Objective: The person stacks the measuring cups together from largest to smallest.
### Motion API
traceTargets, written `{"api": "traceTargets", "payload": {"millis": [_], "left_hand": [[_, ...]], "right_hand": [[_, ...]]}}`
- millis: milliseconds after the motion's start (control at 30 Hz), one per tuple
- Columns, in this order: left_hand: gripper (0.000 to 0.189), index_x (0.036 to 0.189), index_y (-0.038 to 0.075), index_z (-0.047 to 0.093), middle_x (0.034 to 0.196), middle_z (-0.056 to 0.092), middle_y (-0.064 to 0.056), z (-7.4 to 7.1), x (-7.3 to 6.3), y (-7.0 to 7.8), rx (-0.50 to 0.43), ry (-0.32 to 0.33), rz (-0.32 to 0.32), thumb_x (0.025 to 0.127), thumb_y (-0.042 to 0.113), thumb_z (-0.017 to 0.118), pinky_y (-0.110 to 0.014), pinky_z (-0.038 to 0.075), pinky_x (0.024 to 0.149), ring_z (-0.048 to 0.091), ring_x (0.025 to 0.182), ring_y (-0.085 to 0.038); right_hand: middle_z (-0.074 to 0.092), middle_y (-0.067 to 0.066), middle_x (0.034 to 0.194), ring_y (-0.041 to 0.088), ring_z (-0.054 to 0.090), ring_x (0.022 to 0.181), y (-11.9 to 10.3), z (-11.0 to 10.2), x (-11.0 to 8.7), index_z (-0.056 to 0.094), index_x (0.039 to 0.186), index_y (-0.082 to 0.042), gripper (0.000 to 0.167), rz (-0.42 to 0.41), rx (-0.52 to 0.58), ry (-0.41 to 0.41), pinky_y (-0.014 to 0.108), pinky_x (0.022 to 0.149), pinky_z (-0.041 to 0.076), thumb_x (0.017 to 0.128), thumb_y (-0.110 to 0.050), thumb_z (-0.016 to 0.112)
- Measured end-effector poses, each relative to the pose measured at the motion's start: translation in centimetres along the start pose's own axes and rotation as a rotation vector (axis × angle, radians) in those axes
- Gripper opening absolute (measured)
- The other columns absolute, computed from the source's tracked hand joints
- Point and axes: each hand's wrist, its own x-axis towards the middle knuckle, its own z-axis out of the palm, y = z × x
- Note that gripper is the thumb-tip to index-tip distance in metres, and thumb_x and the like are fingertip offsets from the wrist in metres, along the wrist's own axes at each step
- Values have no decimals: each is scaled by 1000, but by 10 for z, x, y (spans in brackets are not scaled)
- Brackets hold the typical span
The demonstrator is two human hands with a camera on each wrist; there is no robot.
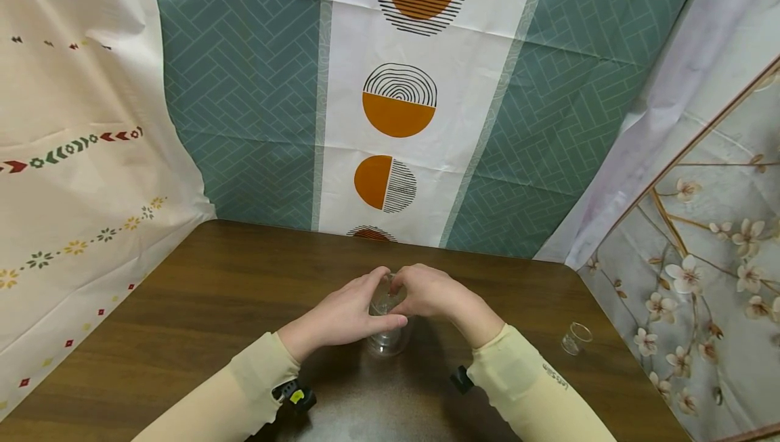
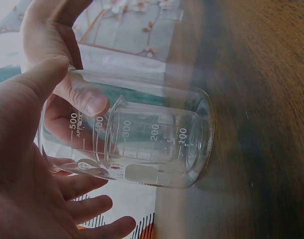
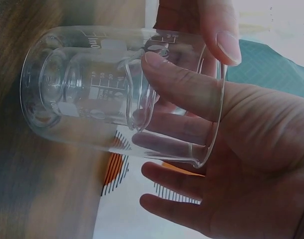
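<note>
A large clear glass beaker [image 1: 390, 346] stands upright on the brown table, its scale marked up to 500. Inside it sits a smaller glass beaker [image 3: 104, 107], and another rounded glass bottom [image 3: 75, 82] shows within that one. My left hand [image 1: 347, 310] is around the large beaker near its rim, thumb at the near side and fingers at the far side. My right hand [image 1: 435, 293] reaches over the rim from the right. Its thumb and first fingers are inside the large beaker, pinching at the smaller beaker's rim, while its other fingers stay outside.
A small glass beaker [image 1: 575, 339] stands by itself near the table's right side. Patterned cloths hang behind the table [image 1: 183, 334] and at both its sides.
</note>
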Motion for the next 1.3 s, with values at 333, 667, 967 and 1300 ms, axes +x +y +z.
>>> {"api": "traceTargets", "payload": {"millis": [333, 667, 967, 1300], "left_hand": [[90, 159, 17, 47, 151, 60, -7, 0, 0, -1, -2, -3, -3, 94, 73, 75, -54, 55, 98, 61, 128, -27], [92, 160, 15, 46, 149, 61, -8, 0, 1, 0, 2, -2, 2, 94, 72, 75, -53, 55, 98, 61, 127, -27], [87, 156, 17, 48, 147, 62, -8, 0, 0, 0, -6, -2, 4, 94, 72, 76, -51, 55, 95, 61, 124, -26], [90, 158, 16, 47, 150, 61, -11, 0, 1, 0, -12, -8, 0, 94, 72, 76, -54, 55, 97, 61, 129, -29]], "right_hand": [[75, 0, 125, 25, 68, 117, -1, 1, 1, 84, 118, -16, 35, -2, -5, 0, 46, 98, 57, 89, -32, 95], [74, -1, 126, 25, 67, 119, -2, 1, 1, 84, 120, -16, 36, 3, -9, -2, 47, 100, 56, 89, -30, 95], [74, -1, 125, 25, 67, 120, -4, 0, -1, 84, 120, -16, 36, 8, -9, 2, 48, 100, 56, 89, -30, 95], [74, -2, 126, 24, 67, 119, -2, 1, 0, 85, 120, -17, 35, 6, 4, 7, 47, 99, 56, 89, -30, 95]]}}
